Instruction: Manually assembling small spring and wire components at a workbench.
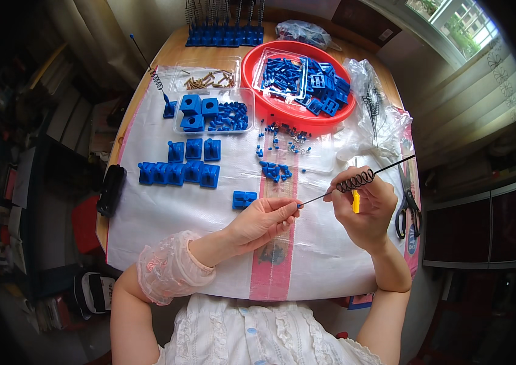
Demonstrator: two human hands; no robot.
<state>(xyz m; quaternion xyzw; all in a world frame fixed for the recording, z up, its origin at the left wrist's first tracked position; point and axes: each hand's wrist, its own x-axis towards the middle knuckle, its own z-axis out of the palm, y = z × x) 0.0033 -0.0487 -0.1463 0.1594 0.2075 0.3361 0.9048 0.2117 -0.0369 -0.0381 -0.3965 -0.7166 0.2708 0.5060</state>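
A thin black rod with a coiled spring section (pixel 355 180) slants across in front of me. My right hand (pixel 368 210) is closed around it at the coil, and its straight tip points up to the right. At the rod's lower left end, my left hand (pixel 264 222) pinches a small blue piece (pixel 299 206); the rod's tip meets it there. A yellow object (pixel 356 202) shows by my right palm; I cannot tell whether it is held. Just beyond my left hand lies a blue square base (pixel 244 199). Several blue bases with upright posts (pixel 176 173) stand farther left.
A red basin (pixel 337 118) of blue parts stands at the back. Left of it are a see-through box (pixel 214 129) of blue pieces, brass-coloured screws (pixel 209 80) and one assembled spring rod (pixel 155 79). Small caps (pixel 276 172) lie mid-table. Black scissors (pixel 408 207) lie right.
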